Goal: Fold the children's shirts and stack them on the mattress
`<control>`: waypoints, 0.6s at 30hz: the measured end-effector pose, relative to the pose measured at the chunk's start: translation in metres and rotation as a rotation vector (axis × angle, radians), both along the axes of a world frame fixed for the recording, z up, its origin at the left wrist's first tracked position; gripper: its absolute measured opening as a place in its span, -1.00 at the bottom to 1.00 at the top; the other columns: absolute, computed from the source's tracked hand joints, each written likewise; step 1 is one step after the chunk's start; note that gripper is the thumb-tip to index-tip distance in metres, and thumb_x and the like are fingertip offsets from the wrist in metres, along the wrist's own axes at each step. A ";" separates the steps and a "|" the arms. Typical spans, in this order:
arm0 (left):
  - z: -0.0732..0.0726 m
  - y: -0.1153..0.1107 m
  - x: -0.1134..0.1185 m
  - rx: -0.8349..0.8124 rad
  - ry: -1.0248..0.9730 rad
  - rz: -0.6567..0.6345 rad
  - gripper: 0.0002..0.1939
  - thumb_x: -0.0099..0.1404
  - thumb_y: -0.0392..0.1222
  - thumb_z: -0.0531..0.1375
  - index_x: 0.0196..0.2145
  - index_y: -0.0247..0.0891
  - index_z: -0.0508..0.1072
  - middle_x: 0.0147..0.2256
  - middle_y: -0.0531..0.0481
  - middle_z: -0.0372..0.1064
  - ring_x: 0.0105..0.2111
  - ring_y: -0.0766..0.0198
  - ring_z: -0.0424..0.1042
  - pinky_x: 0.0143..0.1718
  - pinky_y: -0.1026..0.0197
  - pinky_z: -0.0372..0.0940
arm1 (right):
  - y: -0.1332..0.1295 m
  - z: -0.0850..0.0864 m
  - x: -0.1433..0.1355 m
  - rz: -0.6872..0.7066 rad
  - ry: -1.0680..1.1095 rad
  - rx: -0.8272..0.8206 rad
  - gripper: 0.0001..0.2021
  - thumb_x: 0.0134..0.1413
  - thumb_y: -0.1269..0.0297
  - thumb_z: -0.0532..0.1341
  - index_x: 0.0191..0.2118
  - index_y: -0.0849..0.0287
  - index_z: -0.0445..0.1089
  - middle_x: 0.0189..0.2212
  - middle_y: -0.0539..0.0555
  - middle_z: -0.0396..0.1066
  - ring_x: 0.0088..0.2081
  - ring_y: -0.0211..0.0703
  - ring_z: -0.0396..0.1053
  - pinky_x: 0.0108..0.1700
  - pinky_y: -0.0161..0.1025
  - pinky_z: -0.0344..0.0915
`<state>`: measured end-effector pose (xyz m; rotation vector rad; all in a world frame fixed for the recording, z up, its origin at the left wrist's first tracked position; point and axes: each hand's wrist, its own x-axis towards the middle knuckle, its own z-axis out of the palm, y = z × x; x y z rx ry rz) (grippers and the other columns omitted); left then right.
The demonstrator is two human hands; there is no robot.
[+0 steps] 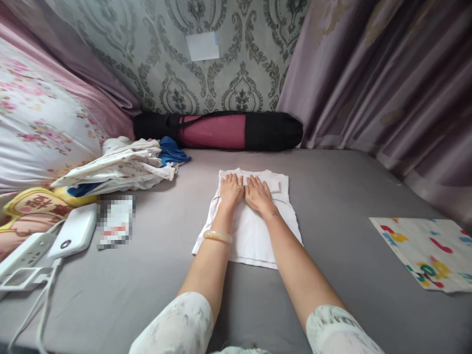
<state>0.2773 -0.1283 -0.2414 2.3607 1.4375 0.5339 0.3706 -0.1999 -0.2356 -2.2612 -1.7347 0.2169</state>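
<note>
head-worn | facing forward and down | near the white garment (252,233)

Two hands (232,190) (257,193); one white garment (252,238); one bangle (217,236); one bag (217,132); perhaps three piled clothes (121,164).

The garment (252,236) is matt cloth, the bangle (217,236) smooth and glossy, the power strip (25,256) plastic.

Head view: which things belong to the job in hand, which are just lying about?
In hand:
- white garment, spread flat
- left hand and right hand, both resting on it

Apparently just lying about, untouched:
- heap of clothes
- long black-and-red bag
- white power strip
- patterned flat item, though its role is unclear
</note>
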 end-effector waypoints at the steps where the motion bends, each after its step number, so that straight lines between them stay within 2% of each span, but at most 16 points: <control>1: -0.002 0.000 0.001 0.015 0.016 0.017 -0.44 0.45 -0.07 -0.17 0.23 -0.49 0.22 0.28 -0.37 0.08 0.32 -0.06 -0.01 0.31 -0.10 -0.16 | -0.001 -0.001 0.002 -0.020 -0.004 0.004 -0.45 0.34 0.22 -0.19 0.37 0.29 0.00 0.38 0.14 -0.11 0.38 -0.06 -0.22 0.35 0.00 -0.33; 4: -0.006 -0.002 0.003 0.059 0.063 0.058 -0.40 0.45 -0.03 -0.17 0.23 -0.54 0.22 0.28 -0.41 0.05 0.32 -0.08 -0.02 0.31 -0.08 -0.15 | -0.002 -0.002 0.005 -0.065 -0.022 0.007 -0.44 0.35 0.21 -0.18 0.37 0.31 0.00 0.38 0.16 -0.10 0.38 -0.04 -0.21 0.34 0.00 -0.32; 11: -0.007 -0.004 0.007 0.122 0.169 0.155 -0.35 0.43 0.02 -0.14 0.26 -0.52 0.18 0.30 -0.39 0.02 0.33 -0.08 -0.04 0.31 -0.05 -0.13 | -0.005 -0.004 0.015 -0.222 -0.092 0.002 -0.43 0.37 0.17 -0.20 0.36 0.39 0.01 0.37 0.21 -0.10 0.37 0.01 -0.19 0.34 0.04 -0.32; 18: -0.003 0.003 -0.001 0.075 0.269 0.083 -0.26 0.41 0.10 -0.16 0.28 -0.62 0.11 0.31 -0.43 -0.03 0.34 -0.10 -0.09 0.31 -0.02 -0.11 | -0.012 -0.007 0.031 -0.375 -0.082 0.040 -0.42 0.35 0.20 -0.18 0.34 0.46 0.03 0.36 0.26 -0.05 0.36 0.05 -0.16 0.32 -0.05 -0.18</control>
